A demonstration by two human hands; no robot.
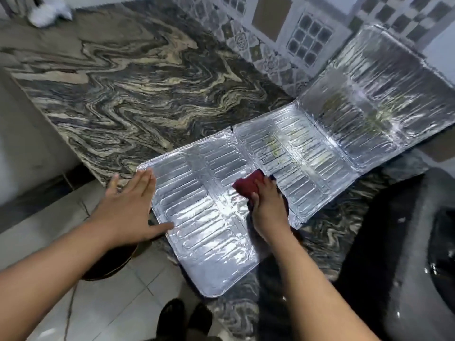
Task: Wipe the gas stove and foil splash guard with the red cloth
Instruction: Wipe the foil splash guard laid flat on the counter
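The foil splash guard (pixel 204 217) lies unfolded across the marble counter, its near panel hanging over the counter's front edge and its far panel leaning against the tiled wall. My right hand (pixel 268 207) presses a bunched red cloth (pixel 247 185) onto the fold between the near and middle panels. Flat and spread, my left hand (pixel 130 207) rests on the left edge of the near panel. The middle and far panels show yellowish stains. No gas stove can be made out clearly.
The swirled marble counter (pixel 128 89) stretches to the left and back. A patterned tile wall (pixel 283 38) stands behind. A dark, wet rounded object (pixel 406 254) fills the right foreground. A white crumpled thing (pixel 49 11) sits at the far left. Tiled floor (pixel 98 303) and my shoes lie below.
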